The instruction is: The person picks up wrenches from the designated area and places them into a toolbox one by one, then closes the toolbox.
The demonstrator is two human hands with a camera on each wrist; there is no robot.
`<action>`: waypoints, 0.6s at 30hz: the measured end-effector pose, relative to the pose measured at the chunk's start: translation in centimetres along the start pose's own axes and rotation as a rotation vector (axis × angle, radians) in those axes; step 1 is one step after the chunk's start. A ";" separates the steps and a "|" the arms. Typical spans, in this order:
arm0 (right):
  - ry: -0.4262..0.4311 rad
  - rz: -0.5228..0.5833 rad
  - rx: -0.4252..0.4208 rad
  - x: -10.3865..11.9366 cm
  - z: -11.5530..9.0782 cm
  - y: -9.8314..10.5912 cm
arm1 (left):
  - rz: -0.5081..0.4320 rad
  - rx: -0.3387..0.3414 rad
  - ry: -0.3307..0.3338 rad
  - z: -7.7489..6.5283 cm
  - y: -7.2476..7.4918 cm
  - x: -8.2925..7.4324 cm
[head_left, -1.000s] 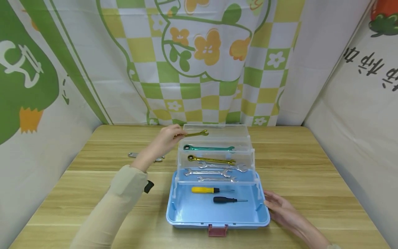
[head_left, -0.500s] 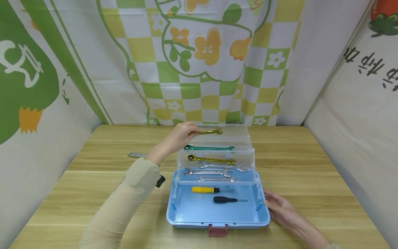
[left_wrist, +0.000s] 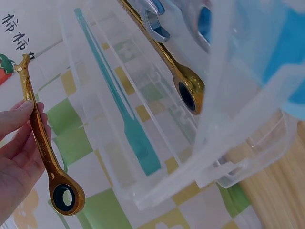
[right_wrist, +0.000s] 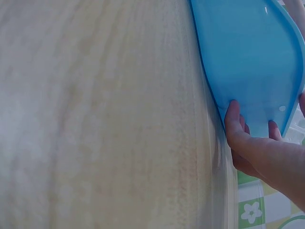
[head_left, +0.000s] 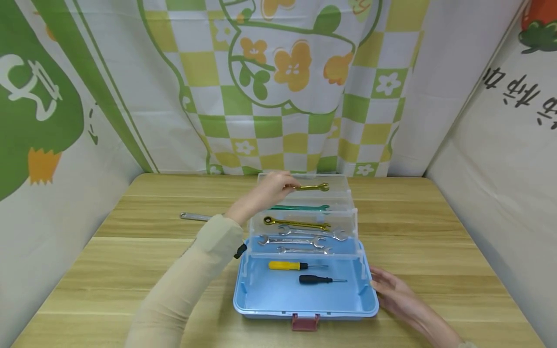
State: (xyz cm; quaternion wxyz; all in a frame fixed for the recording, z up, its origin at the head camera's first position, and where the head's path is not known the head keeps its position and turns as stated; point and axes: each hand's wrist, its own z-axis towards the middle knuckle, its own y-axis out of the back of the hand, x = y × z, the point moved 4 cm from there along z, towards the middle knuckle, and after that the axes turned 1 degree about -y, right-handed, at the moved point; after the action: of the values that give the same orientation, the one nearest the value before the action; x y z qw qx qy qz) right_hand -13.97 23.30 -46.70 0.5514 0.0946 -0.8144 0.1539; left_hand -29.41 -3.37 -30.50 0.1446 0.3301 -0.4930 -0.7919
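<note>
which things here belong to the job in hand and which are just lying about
Seemingly in the job:
gold ratcheting wrench, held by the left hand
blue toolbox, touched by the right hand
clear trays, with other wrenches in them

Apparently just lying about:
yellow-handled screwdriver, inside the blue toolbox
black-handled screwdriver, also there
silver tool on the table, partly hidden

On the counter [head_left: 435, 251] before you sits the toolbox [head_left: 278, 295], its latch [head_left: 305, 323] facing you. Inside its base lies one screwdriver [head_left: 284, 265], a second screwdriver [head_left: 311, 279] in front and rightward. Behind, four wrenches [head_left: 297, 224] lie in the front tray [head_left: 304, 254], a fifth wrench [head_left: 298, 208] farther back. Your left fingers [head_left: 289, 181] hold a sixth wrench [head_left: 312, 187] toward the rear; your right fingers [right_wrist: 233, 119] touch the box's right side. Left, on the counter, lies another tool [head_left: 196, 217].
</note>
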 end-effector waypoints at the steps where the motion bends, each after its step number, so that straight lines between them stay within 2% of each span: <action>1: 0.000 -0.002 0.000 0.0 0.0 0.0 | -0.002 0.014 0.008 0.2 -0.1 -0.1; 18: -0.006 -0.033 -0.001 0.0 0.1 -0.1 | -0.017 0.130 0.048 2.6 -2.4 -0.8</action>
State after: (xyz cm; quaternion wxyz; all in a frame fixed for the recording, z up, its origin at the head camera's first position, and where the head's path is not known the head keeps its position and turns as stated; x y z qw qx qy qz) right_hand -14.06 23.18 -46.71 0.5513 0.1084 -0.8146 0.1441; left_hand -30.37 -0.01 -31.55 0.1280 0.3621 -0.5367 -0.7513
